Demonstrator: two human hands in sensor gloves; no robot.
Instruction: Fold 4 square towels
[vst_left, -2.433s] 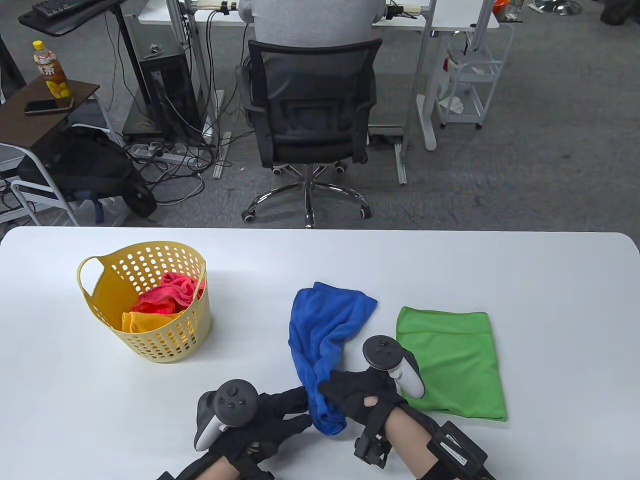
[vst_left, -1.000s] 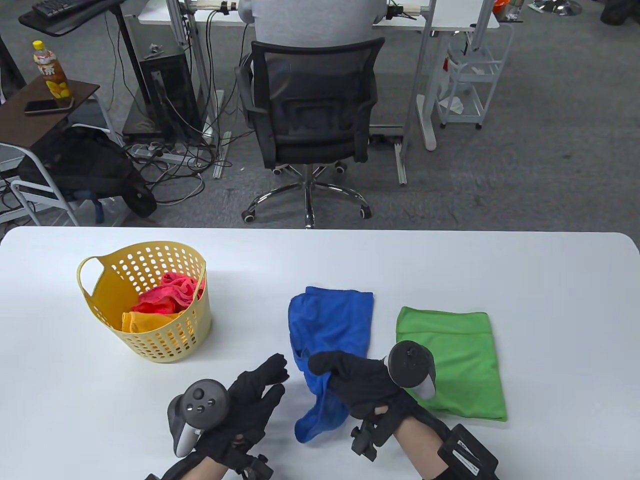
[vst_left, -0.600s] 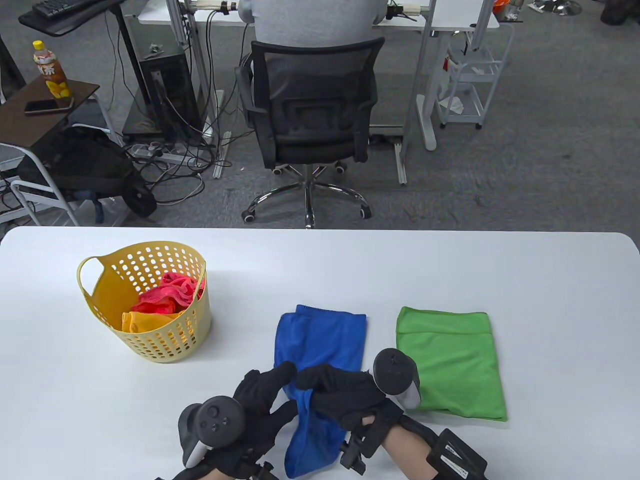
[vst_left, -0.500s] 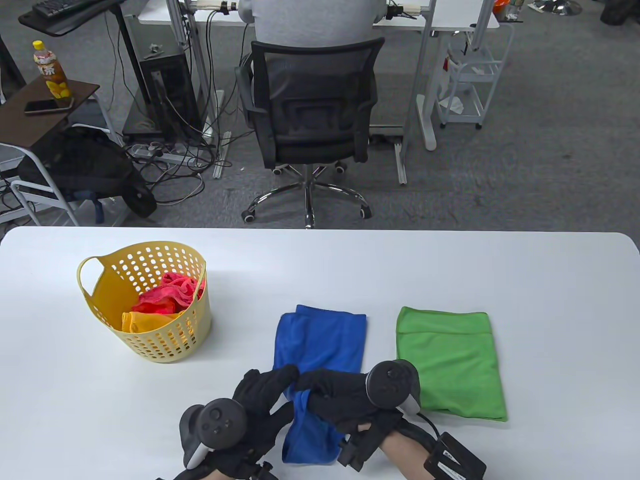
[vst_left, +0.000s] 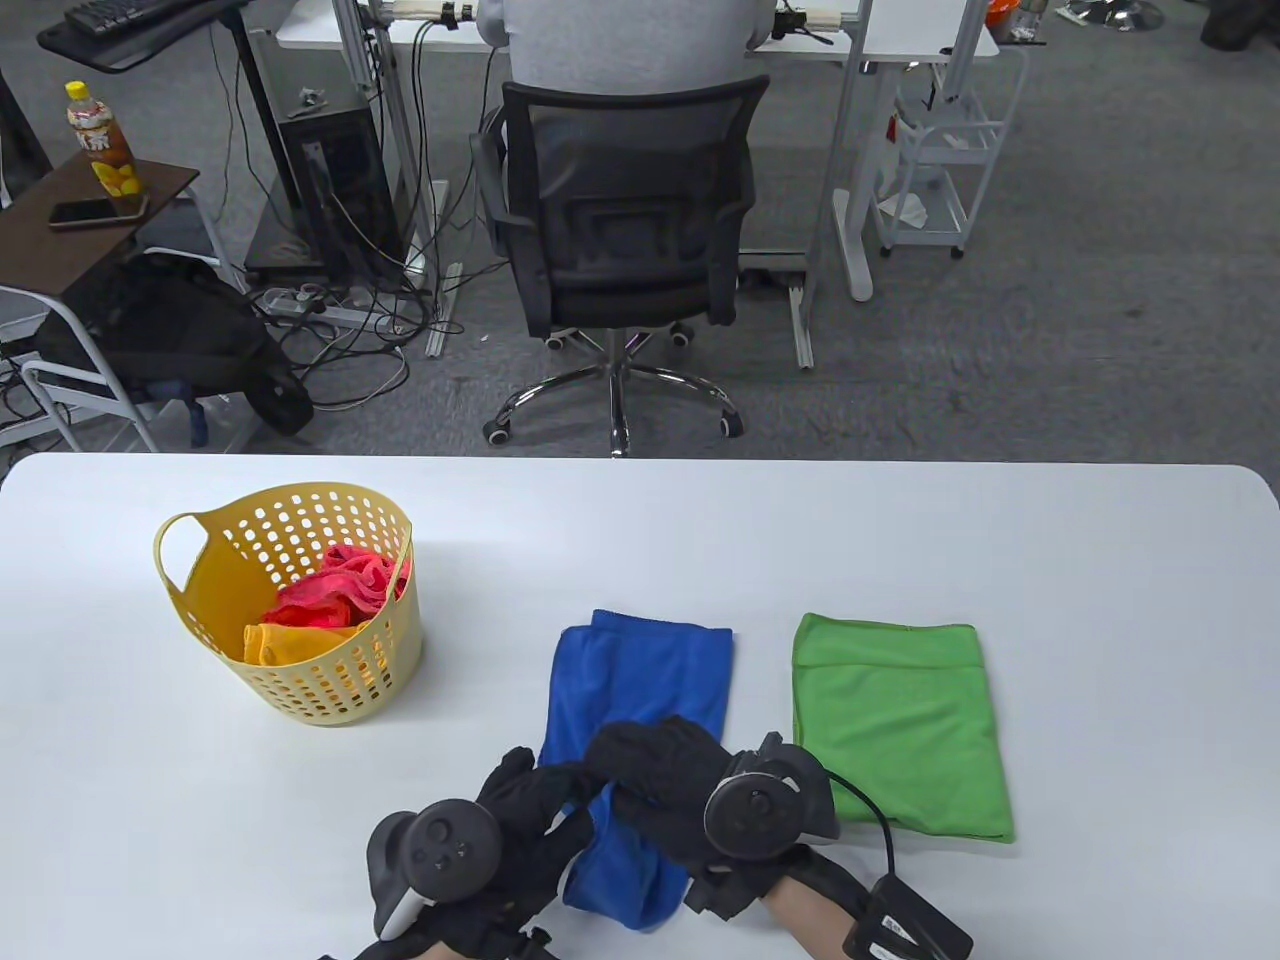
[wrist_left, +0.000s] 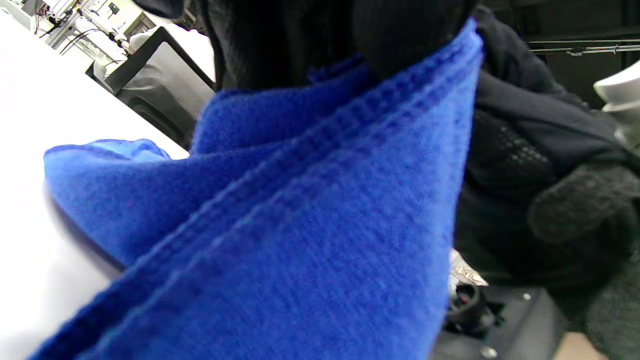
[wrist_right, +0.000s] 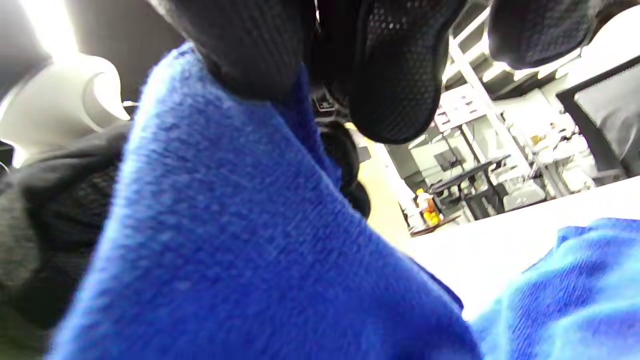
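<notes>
Pinched by both hands, left hand (vst_left: 520, 815) and right hand (vst_left: 670, 790), the blue towel's (vst_left: 640, 680) near end was held raised, the rest laid ahead on the table (vst_left: 640, 520). Layers (loosely stacked) could be skewed if one pinch slipped.

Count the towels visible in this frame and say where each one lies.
4. Blue towel on the table, near end held by both hands; green towel folded to its right; red towel and orange towel in the yellow basket, which may hide more.

Blue towel (vst_left: 640, 690), green towel (vst_left: 900, 730), yellow basket (vst_left: 330, 690) (perforated), black gloves
</notes>
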